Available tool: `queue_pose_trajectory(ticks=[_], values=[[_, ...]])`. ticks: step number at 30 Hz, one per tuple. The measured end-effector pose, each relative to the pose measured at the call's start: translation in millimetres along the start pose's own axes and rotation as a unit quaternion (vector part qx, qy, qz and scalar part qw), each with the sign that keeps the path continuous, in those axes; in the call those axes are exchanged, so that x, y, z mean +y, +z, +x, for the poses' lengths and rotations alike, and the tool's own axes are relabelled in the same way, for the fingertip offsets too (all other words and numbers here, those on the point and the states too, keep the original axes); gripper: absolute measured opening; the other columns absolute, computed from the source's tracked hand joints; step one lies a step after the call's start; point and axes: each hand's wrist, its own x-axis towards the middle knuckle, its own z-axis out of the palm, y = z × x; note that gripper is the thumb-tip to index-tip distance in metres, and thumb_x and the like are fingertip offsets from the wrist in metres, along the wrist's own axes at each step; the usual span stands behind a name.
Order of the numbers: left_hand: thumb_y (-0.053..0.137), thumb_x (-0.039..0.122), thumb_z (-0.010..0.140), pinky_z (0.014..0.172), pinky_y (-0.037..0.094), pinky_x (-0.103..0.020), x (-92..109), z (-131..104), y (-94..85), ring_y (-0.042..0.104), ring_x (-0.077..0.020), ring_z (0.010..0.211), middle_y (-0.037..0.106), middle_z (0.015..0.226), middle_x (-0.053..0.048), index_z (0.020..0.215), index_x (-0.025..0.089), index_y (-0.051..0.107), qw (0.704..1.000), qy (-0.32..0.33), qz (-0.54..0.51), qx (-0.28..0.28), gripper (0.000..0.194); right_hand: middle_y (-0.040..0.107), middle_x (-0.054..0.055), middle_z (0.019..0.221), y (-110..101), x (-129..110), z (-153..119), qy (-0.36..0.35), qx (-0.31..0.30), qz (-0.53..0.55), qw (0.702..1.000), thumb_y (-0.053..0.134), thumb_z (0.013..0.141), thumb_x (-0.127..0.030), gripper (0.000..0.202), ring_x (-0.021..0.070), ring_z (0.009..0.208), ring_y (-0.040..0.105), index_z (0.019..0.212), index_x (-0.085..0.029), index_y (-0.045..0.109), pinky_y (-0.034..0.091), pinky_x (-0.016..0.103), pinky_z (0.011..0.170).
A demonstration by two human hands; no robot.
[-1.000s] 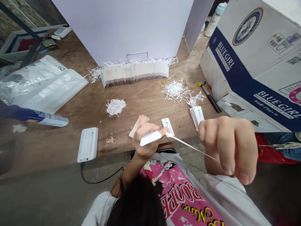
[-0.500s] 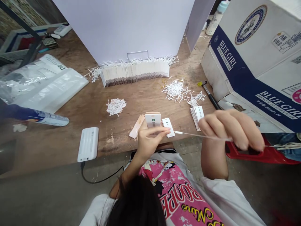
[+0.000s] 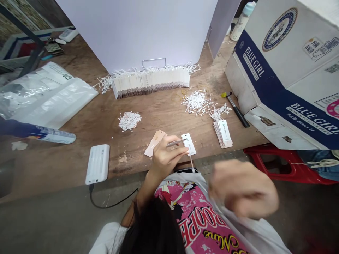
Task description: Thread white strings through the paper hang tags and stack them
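My left hand (image 3: pixel 168 153) pinches a small stack of tags (image 3: pixel 177 142), seen nearly edge-on, at the table's front edge. A white string (image 3: pixel 191 162) hangs from its fingertips. Just right of them a white printed tag (image 3: pixel 191 147) lies on the table, and pinkish tags (image 3: pixel 154 141) lie to the left, partly behind the hand. My right hand (image 3: pixel 243 188) is in front of the table, over the lap and smeared by motion; whether it holds anything cannot be made out. Strung tags (image 3: pixel 222 134) lie bundled to the right, below a pile of white strings (image 3: pixel 196 102).
A long row of tags (image 3: pixel 152 83) stands before a pale panel (image 3: pixel 140 31). White bits (image 3: pixel 129 121), a power bank (image 3: pixel 97 164) and a spray can (image 3: pixel 58 135) are at left. A hammer (image 3: pixel 239 113), a beer carton (image 3: pixel 286 70) and a red stool (image 3: pixel 278 171) are at right.
My right hand has moved down and left, and the stretched string now hangs down. My left hand has tilted the tag stack from face-on to nearly edge-on.
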Motion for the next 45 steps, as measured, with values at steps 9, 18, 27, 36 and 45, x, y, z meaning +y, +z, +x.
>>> queue_pose_trajectory(ticks=[9,18,27,36,45], values=[[0.063,0.018,0.083,0.075,0.054,-0.028,16,-3,3.6,0.062,-0.0145,0.082,0.059,0.097,-0.004,0.080,0.021,0.072,0.974,-0.188,-0.018,-0.127,0.009,0.067,0.010,0.108,101,-10,-3,0.432,0.162,0.124,0.878,0.045,0.092,-0.009,0.030,0.0181,0.098,0.065,0.117,-0.018,0.058,0.054,0.030,0.085],[0.047,0.023,0.092,0.078,0.052,-0.029,4,-27,6.3,0.064,-0.0126,0.080,0.058,0.120,-0.010,0.139,0.022,0.025,0.899,-0.382,-0.152,-0.152,0.052,0.071,0.007,0.077,106,2,-20,0.500,0.179,0.180,0.828,0.057,0.088,-0.022,0.018,0.0162,0.063,0.063,0.091,-0.016,0.074,0.049,0.028,0.061],[0.041,0.022,0.095,0.065,0.048,-0.023,13,-38,6.0,0.067,-0.0149,0.073,0.071,0.084,-0.002,0.104,0.021,0.059,0.931,-0.329,-0.046,-0.152,0.020,0.043,-0.003,0.048,124,3,3,0.537,0.247,0.616,0.520,0.061,0.077,-0.044,0.036,0.0058,0.042,0.026,0.068,-0.011,0.072,0.015,0.022,0.043],[0.041,0.009,0.093,0.087,0.051,-0.023,12,-47,5.4,0.067,-0.0134,0.100,0.072,0.110,-0.004,0.116,0.020,0.059,0.970,-0.184,-0.063,-0.144,0.031,0.032,-0.007,0.043,121,-7,10,0.535,0.317,0.633,0.460,0.061,0.078,-0.031,0.030,0.0047,0.041,0.021,0.055,-0.013,0.058,0.014,0.021,0.043],[0.038,0.005,0.091,0.094,0.052,-0.029,4,-50,5.3,0.064,-0.0156,0.110,0.069,0.118,-0.008,0.125,0.020,0.056,0.977,-0.108,-0.108,-0.147,0.041,0.052,-0.002,0.049,126,-17,6,0.531,0.300,0.590,0.529,0.059,0.085,-0.047,0.037,0.0061,0.036,0.036,0.071,-0.014,0.065,0.024,0.021,0.039]])
